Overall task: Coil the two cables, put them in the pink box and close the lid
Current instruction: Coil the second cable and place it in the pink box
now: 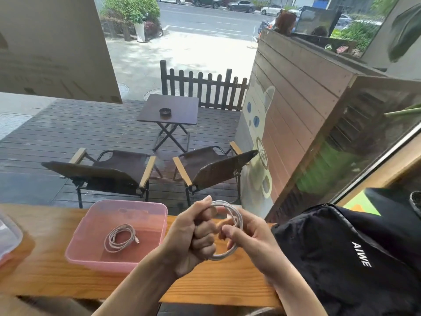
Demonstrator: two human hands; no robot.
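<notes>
A translucent pink box (pixel 91 258) stands open on the wooden counter, left of my hands. One coiled white cable (pixel 120 238) lies on its floor. Above the counter, just right of the box, I hold the second white cable (pixel 237 215), wound into a round loop of several turns. My left hand (pixel 193 238) is fisted around the loop's left side. My right hand (pixel 248 238) pinches the loop's right side with thumb and fingers. The cable's ends are hidden inside my hands.
A clear lid (pixel 9 238) with a reddish rim lies at the counter's left edge. A black backpack (pixel 346 254) fills the counter to the right, close to my right forearm. A window lies beyond the counter (pixel 205 283), with chairs and a table outside.
</notes>
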